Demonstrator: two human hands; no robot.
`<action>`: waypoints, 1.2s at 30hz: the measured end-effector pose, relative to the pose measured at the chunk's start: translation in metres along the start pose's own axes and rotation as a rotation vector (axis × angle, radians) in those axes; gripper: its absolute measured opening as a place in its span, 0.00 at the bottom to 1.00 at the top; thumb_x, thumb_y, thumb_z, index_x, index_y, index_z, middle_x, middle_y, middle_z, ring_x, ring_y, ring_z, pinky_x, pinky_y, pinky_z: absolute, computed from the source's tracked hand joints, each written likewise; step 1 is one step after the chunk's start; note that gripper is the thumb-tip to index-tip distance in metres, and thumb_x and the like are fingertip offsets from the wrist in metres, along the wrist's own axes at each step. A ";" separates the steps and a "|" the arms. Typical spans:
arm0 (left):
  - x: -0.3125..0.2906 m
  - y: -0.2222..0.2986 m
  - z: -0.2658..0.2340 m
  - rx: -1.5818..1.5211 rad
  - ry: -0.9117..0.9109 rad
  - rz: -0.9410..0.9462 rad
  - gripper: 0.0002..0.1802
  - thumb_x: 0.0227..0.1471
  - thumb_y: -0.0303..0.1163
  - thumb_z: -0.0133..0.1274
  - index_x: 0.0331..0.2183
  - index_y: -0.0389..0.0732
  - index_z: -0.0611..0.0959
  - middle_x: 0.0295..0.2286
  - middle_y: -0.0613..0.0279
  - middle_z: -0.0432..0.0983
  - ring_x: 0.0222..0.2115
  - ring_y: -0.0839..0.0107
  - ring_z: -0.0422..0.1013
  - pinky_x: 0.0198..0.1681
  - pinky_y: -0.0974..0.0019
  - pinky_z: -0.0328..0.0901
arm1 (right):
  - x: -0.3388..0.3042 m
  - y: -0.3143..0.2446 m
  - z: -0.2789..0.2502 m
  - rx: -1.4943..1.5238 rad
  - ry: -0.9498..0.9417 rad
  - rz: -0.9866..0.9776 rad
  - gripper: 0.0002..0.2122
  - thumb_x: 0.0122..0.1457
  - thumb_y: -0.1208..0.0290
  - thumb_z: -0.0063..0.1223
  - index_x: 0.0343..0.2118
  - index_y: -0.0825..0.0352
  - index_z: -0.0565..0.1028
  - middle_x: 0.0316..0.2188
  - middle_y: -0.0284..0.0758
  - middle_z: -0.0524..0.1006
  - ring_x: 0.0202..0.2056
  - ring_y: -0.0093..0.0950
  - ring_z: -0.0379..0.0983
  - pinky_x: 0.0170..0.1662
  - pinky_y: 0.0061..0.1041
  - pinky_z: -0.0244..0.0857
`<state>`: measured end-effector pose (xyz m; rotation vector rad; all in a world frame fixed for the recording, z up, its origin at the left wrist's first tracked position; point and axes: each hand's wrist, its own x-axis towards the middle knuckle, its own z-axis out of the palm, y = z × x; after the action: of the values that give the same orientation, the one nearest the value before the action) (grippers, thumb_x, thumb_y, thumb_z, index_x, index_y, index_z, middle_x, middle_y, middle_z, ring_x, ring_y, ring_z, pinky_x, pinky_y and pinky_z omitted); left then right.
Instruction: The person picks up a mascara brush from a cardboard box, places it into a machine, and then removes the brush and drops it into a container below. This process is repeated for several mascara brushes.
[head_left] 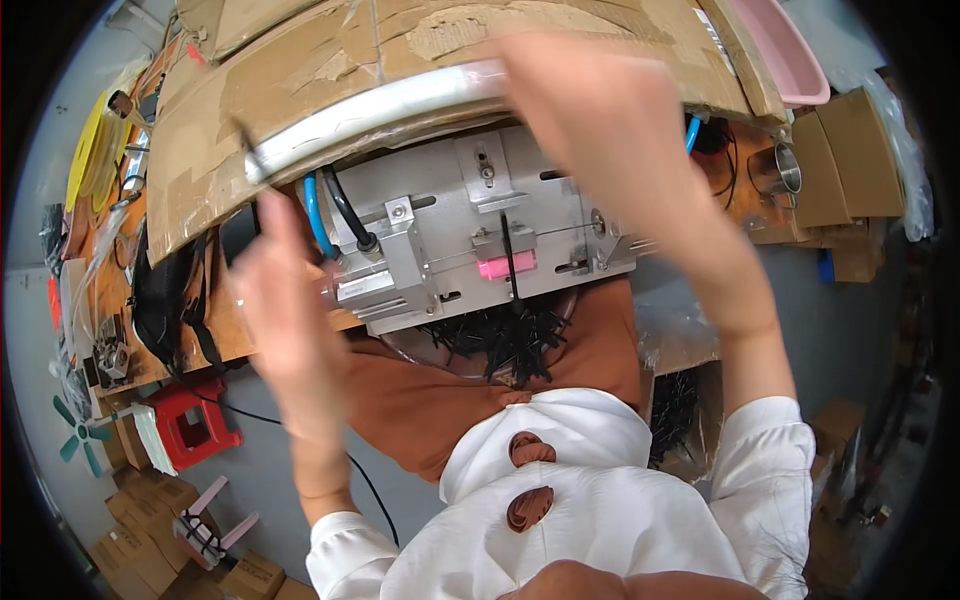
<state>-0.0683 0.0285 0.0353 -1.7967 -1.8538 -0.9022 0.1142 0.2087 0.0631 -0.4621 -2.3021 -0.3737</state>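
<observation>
My left hand point(285, 305) is raised on the left, smeared by motion. A thin black strip point(248, 148) stands up from its fingertips, close to the left end of a long white tube-like roll point(370, 112). My right hand point(605, 105), also blurred, is over the right end of that roll; its fingers cannot be made out. Between my forearms sits a metal fixture plate point(440, 210) with a small cylinder point(372, 290), a bracket and a pink block point(508, 265). A black rod point(509, 245) lies across the block. Below, many black strips point(510, 340) lie in a clear bowl on my lap.
Cardboard point(290, 75) covers the space behind the fixture. Blue hoses point(318, 215) run down beside it. A steel cup point(775, 170) and pink tub point(785, 50) are at right. A box of black strips point(680, 415) stands below. A red stool point(190, 425) is at left.
</observation>
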 end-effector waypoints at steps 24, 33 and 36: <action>-0.062 0.103 0.027 -0.122 -0.521 -0.122 0.38 0.42 0.18 0.51 0.57 0.30 0.62 0.42 0.52 0.66 0.38 0.58 0.64 0.42 0.62 0.64 | -0.122 -0.086 -0.044 0.566 -0.072 0.371 0.29 0.43 0.82 0.63 0.52 0.77 0.68 0.35 0.41 0.79 0.25 0.28 0.77 0.23 0.24 0.69; -0.076 0.095 0.018 -0.149 -0.484 -0.177 0.37 0.44 0.19 0.56 0.57 0.31 0.64 0.40 0.53 0.67 0.36 0.58 0.64 0.38 0.61 0.64 | -0.134 -0.112 -0.015 0.565 -0.220 0.440 0.30 0.47 0.77 0.61 0.55 0.74 0.65 0.22 0.35 0.76 0.20 0.24 0.72 0.21 0.24 0.64; -0.082 0.094 0.015 -0.139 -0.501 -0.210 0.38 0.42 0.19 0.57 0.57 0.31 0.65 0.39 0.53 0.68 0.36 0.59 0.64 0.38 0.61 0.64 | -0.134 -0.113 -0.016 0.541 -0.275 0.453 0.30 0.47 0.76 0.61 0.55 0.74 0.65 0.23 0.34 0.75 0.20 0.24 0.72 0.21 0.24 0.64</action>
<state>0.0334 -0.0241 -0.0151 -2.0850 -2.3727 -0.7066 0.1639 0.0726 -0.0371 -0.7603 -2.3385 0.5512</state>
